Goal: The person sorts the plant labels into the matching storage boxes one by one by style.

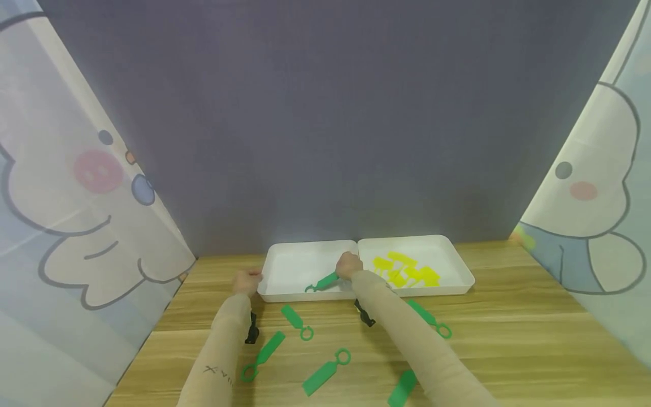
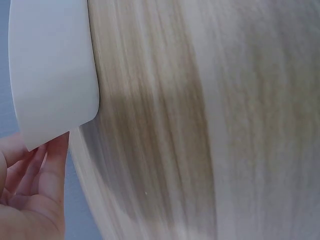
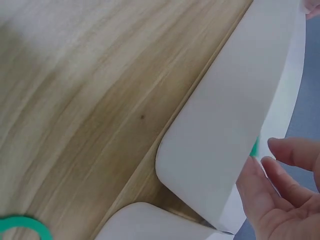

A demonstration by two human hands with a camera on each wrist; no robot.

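Observation:
Two white trays stand side by side on the wooden table. My left hand [image 1: 247,281] grips the outer left end of the left tray [image 1: 290,254], thumb and fingers at its corner in the left wrist view. Inside that tray, my right hand [image 1: 349,265] holds one end of a green ring tag [image 1: 325,281] near the front right corner. The tag's ring points left and low, just behind the front wall. In the right wrist view only a sliver of green [image 3: 255,147] shows by the fingertips; the tray wall hides the rest.
Several yellow pieces [image 1: 402,271] lie piled in the right tray [image 1: 452,277]. Green ring tags lie scattered in front, among them one tag [image 1: 320,377] near the middle and another [image 1: 422,311] partly beside the right sleeve. A dark panel [image 1: 325,124] rises behind the trays.

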